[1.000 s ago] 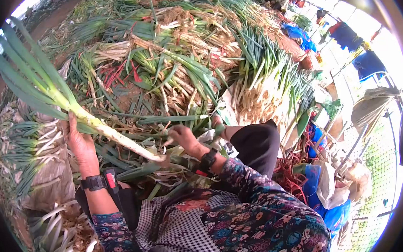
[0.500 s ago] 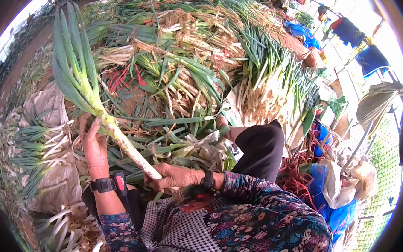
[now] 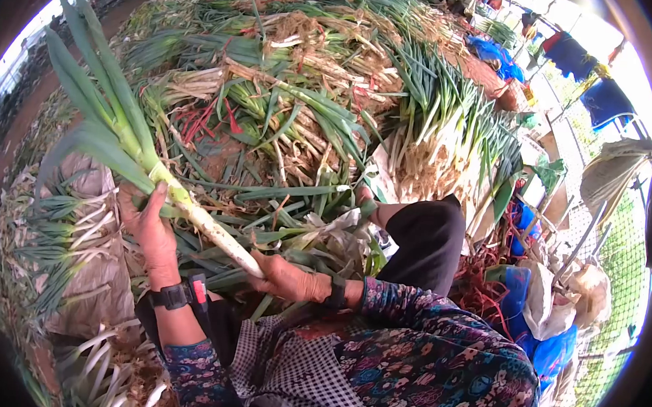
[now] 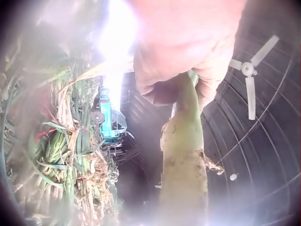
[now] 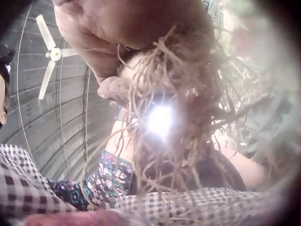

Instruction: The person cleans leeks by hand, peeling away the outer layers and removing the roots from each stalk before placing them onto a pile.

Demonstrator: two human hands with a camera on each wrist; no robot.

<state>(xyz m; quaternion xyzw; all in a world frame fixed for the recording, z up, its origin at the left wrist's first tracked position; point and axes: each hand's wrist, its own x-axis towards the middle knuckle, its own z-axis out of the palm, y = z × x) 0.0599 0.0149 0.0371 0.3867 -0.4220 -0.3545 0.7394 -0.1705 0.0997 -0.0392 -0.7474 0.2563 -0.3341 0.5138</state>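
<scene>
A long green onion (image 3: 216, 230) slants across my lap, its green leaves spread up to the left and its white root end low on the right. My left hand (image 3: 149, 230) grips it just below where the leaves fan out. In the left wrist view, fingers (image 4: 207, 61) curl over the pale green stalk (image 4: 183, 174), which has torn, dry skin along its edges. My right hand (image 3: 288, 278) holds the root end. Stringy roots (image 5: 160, 155) hang out of that hand in the right wrist view, and the bulb tip is mostly hidden by it.
Loose leaves and trimmings (image 3: 312, 244) lie just beyond my hands. A large heap of green onions (image 3: 303, 90) spreads ahead, with an upright bundle (image 3: 434, 147) at its right. Smaller green onions (image 3: 78, 226) lie on a sack (image 3: 84, 312) at left. My bent knee (image 3: 428, 239) is at right.
My right hand first moved left and down to the root end and took hold of it. The green onion swung upright, then its leaves tipped back left.
</scene>
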